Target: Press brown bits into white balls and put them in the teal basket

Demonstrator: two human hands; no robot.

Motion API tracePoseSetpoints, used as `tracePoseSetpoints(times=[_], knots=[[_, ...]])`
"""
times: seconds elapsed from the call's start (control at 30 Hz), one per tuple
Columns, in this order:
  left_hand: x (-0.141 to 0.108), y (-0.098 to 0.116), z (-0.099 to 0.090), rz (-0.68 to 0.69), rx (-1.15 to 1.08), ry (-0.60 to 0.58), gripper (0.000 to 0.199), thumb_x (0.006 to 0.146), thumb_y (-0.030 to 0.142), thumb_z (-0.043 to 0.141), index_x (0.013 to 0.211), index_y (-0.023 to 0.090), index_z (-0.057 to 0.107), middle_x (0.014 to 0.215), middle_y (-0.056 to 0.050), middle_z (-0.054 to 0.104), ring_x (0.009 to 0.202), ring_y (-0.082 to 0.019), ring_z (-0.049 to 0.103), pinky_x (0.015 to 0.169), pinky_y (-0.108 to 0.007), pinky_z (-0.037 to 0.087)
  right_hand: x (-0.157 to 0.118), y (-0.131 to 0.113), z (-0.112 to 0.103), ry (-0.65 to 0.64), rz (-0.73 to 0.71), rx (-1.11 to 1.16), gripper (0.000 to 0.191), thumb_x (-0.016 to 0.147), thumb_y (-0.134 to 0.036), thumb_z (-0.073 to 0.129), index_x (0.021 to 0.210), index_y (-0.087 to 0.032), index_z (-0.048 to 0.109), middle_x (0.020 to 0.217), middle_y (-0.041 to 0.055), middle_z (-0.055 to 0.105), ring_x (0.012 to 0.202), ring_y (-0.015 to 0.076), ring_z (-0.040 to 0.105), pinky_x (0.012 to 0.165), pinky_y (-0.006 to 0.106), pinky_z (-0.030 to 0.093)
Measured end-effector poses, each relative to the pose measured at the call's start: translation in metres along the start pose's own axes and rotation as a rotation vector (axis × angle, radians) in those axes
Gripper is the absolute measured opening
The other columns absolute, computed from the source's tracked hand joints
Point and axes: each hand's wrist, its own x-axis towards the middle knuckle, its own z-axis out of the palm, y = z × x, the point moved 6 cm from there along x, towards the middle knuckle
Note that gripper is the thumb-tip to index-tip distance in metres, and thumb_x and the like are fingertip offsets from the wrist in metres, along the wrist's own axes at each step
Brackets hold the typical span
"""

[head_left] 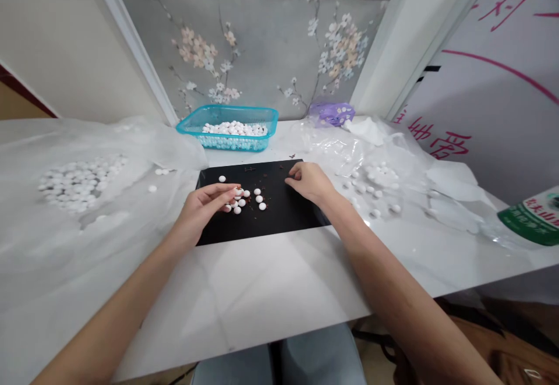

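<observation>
Black board [286, 216], landmark: over its left half, left hand [200, 209], fingers pinching one white piece [239, 193] with a reddish bit at its top; over its right end, right hand [311, 181], fingers curled, cannot tell whether on anything. On the board, loose white pieces [257, 191] and reddish crumbs [268, 205]; advisable handling, a light pinch, kept low above the board to catch crumbs
</observation>
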Motion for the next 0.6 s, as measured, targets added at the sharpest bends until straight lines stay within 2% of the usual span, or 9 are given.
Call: tracePoseSetpoints(times=[0.07, 0.17, 0.23, 0.37, 0.6], knots=[[0.0, 0.01, -0.007, 0.164, 0.287, 0.079, 0.028, 0.071, 0.041, 0.066, 0.091, 0.022, 0.072, 0.095, -0.005, 0.07, 0.077, -0.017, 0.06, 0.066, -0.026, 0.046, -0.001, 0.001, 0.003, -0.029, -0.002, -0.041, 0.01, 0.074, -0.017, 0.06, 0.083, -0.016, 0.065, 0.081, 0.0047, 0.064, 0.071, 0.0146, 0.057, 0.065, 0.026, 0.042], [0.0, 0.02, -0.013, 0.355, 0.6, 0.144, 0.023, 0.076, 0.041, 0.06, 0.088, 0.025, 0.072, 0.103, -0.004, 0.067, 0.092, -0.021, 0.058, 0.07, -0.027, 0.044, -0.003, -0.002, 0.003, -0.027, -0.024, -0.066, 0.011, 0.075, -0.012, 0.056, 0.077, -0.017, 0.065, 0.082, 0.0053, 0.066, 0.075, 0.016, 0.058, 0.067, 0.026, 0.042], [0.003, 0.017, -0.017, 0.374, 0.698, 0.157, 0.024, 0.077, 0.041, 0.058, 0.088, 0.026, 0.072, 0.104, -0.005, 0.066, 0.102, -0.024, 0.053, 0.073, -0.028, 0.044, -0.004, -0.003, 0.003, -0.021, -0.028, -0.08, 0.013, 0.076, -0.011, 0.054, 0.075, -0.018, 0.065, 0.082, 0.0054, 0.066, 0.075, 0.0166, 0.058, 0.066, 0.026, 0.041], [0.009, 0.005, -0.017, 0.342, 0.791, 0.091, 0.028, 0.078, 0.044, 0.055, 0.092, 0.027, 0.072, 0.107, -0.006, 0.065, 0.102, -0.027, 0.052, 0.078, -0.032, 0.044, -0.005, -0.005, 0.002, -0.021, -0.031, -0.108, 0.013, 0.076, -0.012, 0.053, 0.075, -0.019, 0.065, 0.083, 0.0046, 0.066, 0.075, 0.0171, 0.059, 0.063, 0.026, 0.04], [0.012, 0.006, -0.021, 0.377, 0.798, 0.087, 0.037, 0.084, 0.044, 0.045, 0.104, 0.024, 0.068, 0.111, -0.007, 0.064, 0.107, -0.025, 0.052, 0.089, -0.034, 0.04, -0.005, -0.008, 0.001, 0.011, -0.063, -0.116, 0.015, 0.076, -0.012, 0.052, 0.077, -0.02, 0.065, 0.082, 0.0045, 0.066, 0.076, 0.0173, 0.059, 0.064, 0.026, 0.04]])
